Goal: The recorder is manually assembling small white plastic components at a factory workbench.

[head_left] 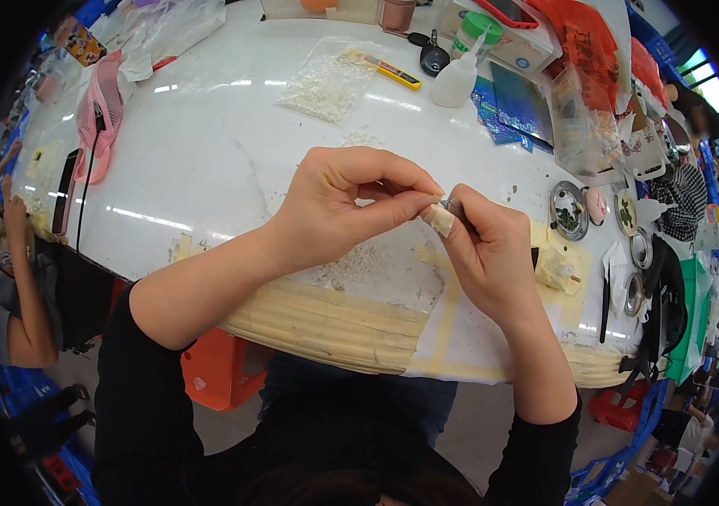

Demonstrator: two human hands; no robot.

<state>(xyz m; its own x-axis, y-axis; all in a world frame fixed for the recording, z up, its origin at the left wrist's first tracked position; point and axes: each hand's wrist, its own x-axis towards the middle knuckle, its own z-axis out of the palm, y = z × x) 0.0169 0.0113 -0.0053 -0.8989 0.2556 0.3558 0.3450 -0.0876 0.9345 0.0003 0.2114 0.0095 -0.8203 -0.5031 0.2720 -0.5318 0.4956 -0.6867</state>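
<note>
My left hand [347, 202] and my right hand [490, 244] meet over the middle of the white table [216, 126], fingertips nearly touching. Thumb and forefinger of the left hand pinch together on something too small to make out. The right hand is closed too, its thumb wrapped in cream tape [441, 221]; a small greyish bit shows at its fingertips, kind not readable. White crumbs [355, 266] lie scattered on the table below the hands. Beyond them rests a see-through plastic bag [321, 97] of small pale pieces, with a yellow cutter knife [389, 72] partly on it.
Cream tape [326, 333] covers the table's near edge. To the right are a metal dish [568, 211] with dark bits, a taped block [558, 271] and black tweezers [605, 310]. A white squeeze bottle [457, 80] and car keys [434, 57] stand farther back. Another person's arm [22, 270] is at left.
</note>
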